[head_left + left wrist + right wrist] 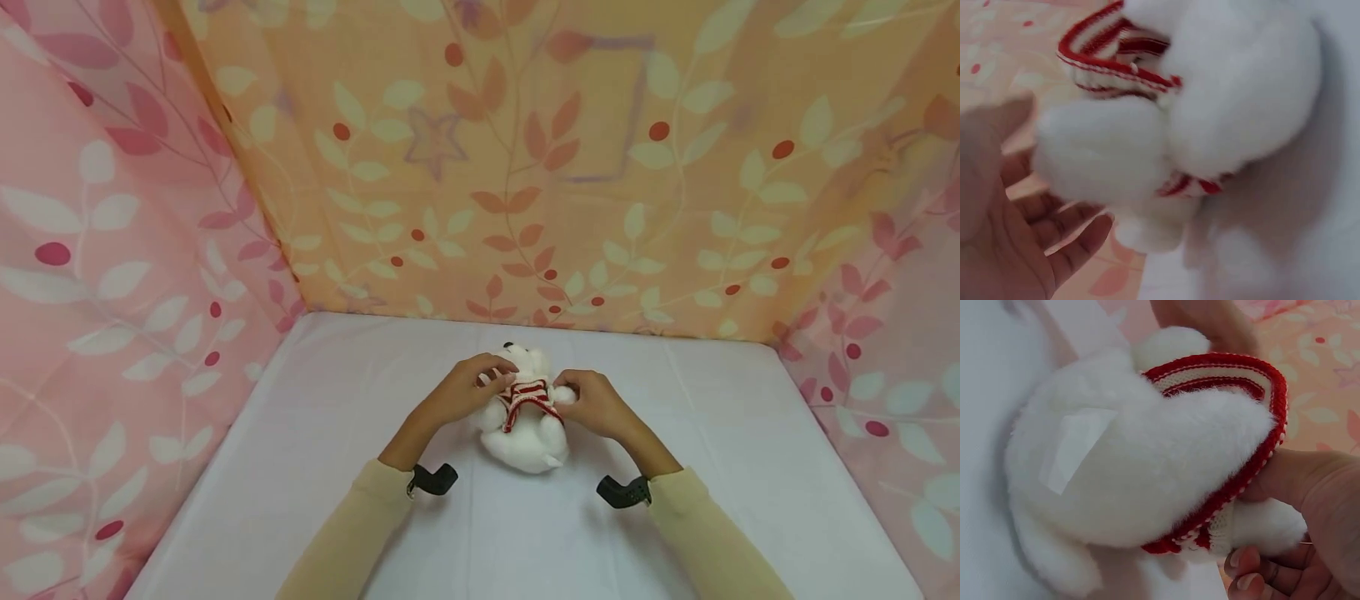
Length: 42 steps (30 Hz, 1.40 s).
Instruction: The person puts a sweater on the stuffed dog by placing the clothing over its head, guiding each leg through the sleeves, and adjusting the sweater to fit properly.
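Note:
A white plush toy (pixel 517 448) in a red-and-white striped knitted sweater (pixel 529 392) lies on its back on the white table, head away from me. Beside its chest is my left hand (pixel 467 388); in the left wrist view its fingers (pixel 1079 247) are spread loosely around a fluffy paw (pixel 1100 147) without closing on it. My right hand (pixel 597 405) holds the toy's arm on the other side. Its thumb (pixel 1297 478) lies at the sweater's hem, with the fingertips curled below the arm (pixel 1266 526). A white tag (pixel 1079 450) shows on the toy's bottom.
The white-covered table (pixel 360 375) is bounded by an orange leaf-patterned cloth (pixel 480 167) at the back and pink patterned cloths (pixel 112 333) at the sides. Black wrist devices (pixel 435 479) sit at both sleeve cuffs.

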Each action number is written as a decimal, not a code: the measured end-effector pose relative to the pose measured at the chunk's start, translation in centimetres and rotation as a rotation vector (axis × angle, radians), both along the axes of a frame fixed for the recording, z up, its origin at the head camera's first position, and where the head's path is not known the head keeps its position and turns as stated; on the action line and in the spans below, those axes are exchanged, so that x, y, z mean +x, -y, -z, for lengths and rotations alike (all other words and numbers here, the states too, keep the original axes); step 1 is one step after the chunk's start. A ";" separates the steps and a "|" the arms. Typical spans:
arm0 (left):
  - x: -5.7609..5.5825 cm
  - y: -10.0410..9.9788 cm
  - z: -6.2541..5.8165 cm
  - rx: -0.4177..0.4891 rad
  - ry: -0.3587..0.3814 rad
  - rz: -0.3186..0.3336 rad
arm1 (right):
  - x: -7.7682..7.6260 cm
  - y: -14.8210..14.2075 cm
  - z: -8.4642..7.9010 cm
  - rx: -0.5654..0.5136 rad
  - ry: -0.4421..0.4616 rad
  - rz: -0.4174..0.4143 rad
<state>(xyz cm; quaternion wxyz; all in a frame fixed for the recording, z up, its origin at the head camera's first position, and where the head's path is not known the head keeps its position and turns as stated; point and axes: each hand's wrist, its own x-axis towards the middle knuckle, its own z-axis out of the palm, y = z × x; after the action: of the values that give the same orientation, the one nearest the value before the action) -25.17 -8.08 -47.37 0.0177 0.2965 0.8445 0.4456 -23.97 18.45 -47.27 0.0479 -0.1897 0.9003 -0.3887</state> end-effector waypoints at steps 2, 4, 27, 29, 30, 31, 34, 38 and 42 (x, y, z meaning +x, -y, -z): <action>-0.4 0.3 0.6 -0.002 0.049 -0.005 | -0.1 0.0 0.2 -0.001 0.020 0.011; -0.7 0.5 1.2 -0.002 0.093 -0.012 | -0.1 0.1 0.3 -0.006 0.057 0.025; -1.0 0.2 4.4 -0.030 -0.002 -0.251 | 0.2 -0.2 1.3 -0.130 0.040 0.130; -0.9 0.0 4.5 -0.046 -0.005 -0.297 | 0.2 -0.2 1.4 -0.136 0.042 0.133; -0.9 -0.1 4.6 -0.049 -0.005 -0.306 | 0.2 -0.3 1.4 -0.138 0.044 0.133; -0.9 -0.2 4.6 -0.043 0.000 -0.303 | 0.2 -0.3 1.5 -0.138 0.041 0.129; -0.7 -0.3 4.7 0.004 0.048 -0.277 | 0.5 -0.5 1.6 -0.148 0.045 0.108; 0.3 -0.3 4.9 0.087 0.138 -0.287 | 1.4 -0.7 2.1 -0.223 0.077 0.109; 1.7 0.1 5.3 0.152 0.230 -0.297 | 2.6 -0.9 2.9 -0.327 0.095 0.161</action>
<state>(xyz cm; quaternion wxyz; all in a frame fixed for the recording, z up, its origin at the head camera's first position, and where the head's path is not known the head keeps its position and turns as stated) -23.44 -8.21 -52.65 0.0257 0.1160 0.8354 0.5367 -21.40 19.32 -50.19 0.0277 -0.1039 0.8341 -0.5410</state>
